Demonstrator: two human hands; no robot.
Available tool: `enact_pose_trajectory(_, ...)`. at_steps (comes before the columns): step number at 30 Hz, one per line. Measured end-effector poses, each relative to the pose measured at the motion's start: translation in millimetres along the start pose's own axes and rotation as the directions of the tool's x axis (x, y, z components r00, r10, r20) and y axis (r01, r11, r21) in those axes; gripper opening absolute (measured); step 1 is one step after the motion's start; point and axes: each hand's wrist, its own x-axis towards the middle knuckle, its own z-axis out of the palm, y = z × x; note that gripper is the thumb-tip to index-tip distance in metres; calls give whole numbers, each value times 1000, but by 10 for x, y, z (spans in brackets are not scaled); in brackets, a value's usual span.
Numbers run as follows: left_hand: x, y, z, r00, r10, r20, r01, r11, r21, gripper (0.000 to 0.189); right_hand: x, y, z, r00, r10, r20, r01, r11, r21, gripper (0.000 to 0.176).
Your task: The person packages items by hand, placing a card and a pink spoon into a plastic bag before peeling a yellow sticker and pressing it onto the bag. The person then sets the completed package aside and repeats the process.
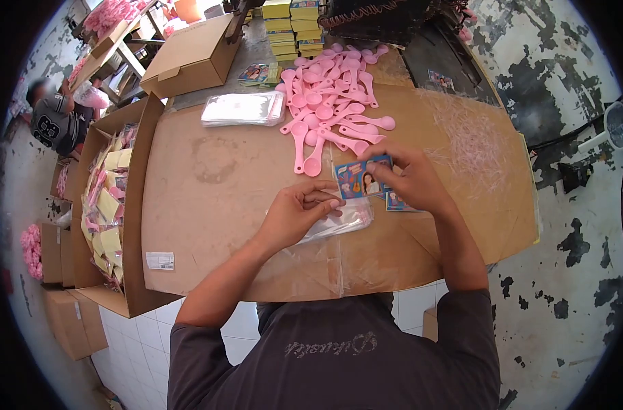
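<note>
A blue printed card [352,179] with a small picture of a person is pinched in my right hand [411,179]. Its left edge reaches my left hand [301,208], whose fingers are curled together over clear plastic bags [349,220]; what those fingers grip is too small to make out. More blue cards [399,203] lie partly under my right hand. Just beyond both hands is a heap of pink plastic scoops [325,96]. Left of the heap rests a stack of clear bags [240,109].
A long carton [135,273] of packed items stands at the left, beside a closed brown box [188,55]. Stacks of yellow cards [279,31] are at the back. Plastic strips [469,133] litter the cardboard tabletop [202,205] at right. Another person [55,119] is at far left.
</note>
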Motion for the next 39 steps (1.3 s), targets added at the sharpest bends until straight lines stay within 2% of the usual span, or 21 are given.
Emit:
enact_pose_trajectory(3, 9, 5, -1, 999, 6, -40, -8, 999, -43, 36, -4, 124, 29, 999, 38, -21, -31, 966, 255, 19)
enact_pose_trajectory(6, 0, 49, 26, 998, 3, -68, -6, 999, -51, 35, -46, 103, 47, 1000, 17, -13, -15, 984, 179, 20)
enact_pose_trajectory(9, -14, 38, 28, 996, 2, -90, -5, 999, -33, 36, -58, 97, 37, 998, 61, 20, -64, 977, 204, 21)
enact_pose_trajectory(12, -10, 39, 26, 995, 34, -89, -38, 998, -45, 37, -74, 110, 40, 998, 64, -24, -58, 980, 191, 22)
enact_pose_trajectory(15, -9, 26, 41, 994, 47, -101, -54, 996, -65, 39, -78, 122, 92, 991, 16, -132, 16, 971, 239, 22)
enact_pose_trajectory(18, -14, 37, 34, 995, 33, -96, -39, 997, -65, 40, -72, 80, 86, 989, 3, -150, 34, 969, 245, 21)
enact_pose_trajectory(20, -21, 60, 37, 995, 18, -100, -25, 998, -61, 41, -77, 87, 89, 993, 13, -117, 14, 973, 230, 21)
enact_pose_trajectory(23, -6, 20, 9, 993, 75, -87, -76, 997, -8, 41, -85, 110, 103, 993, -13, -113, 30, 989, 147, 20)
enact_pose_trajectory(26, -7, 2, 22, 990, 98, -98, -106, 991, -82, 42, -89, 53, 117, 985, -76, -154, 87, 994, 66, 20)
enact_pose_trajectory(30, -23, 35, 49, 988, 105, -113, -115, 990, -78, 42, -86, -18, 94, 978, -128, -167, 126, 992, -23, 21)
enact_pose_trajectory(33, -37, 50, 54, 986, 114, -122, -122, 991, -56, 42, -103, -40, 82, 985, -109, -137, 108, 994, -18, 21)
enact_pose_trajectory(39, -44, 69, 61, 985, 110, -133, -118, 991, -55, 42, -115, -51, 73, 971, -208, -118, 197, 975, -102, 23)
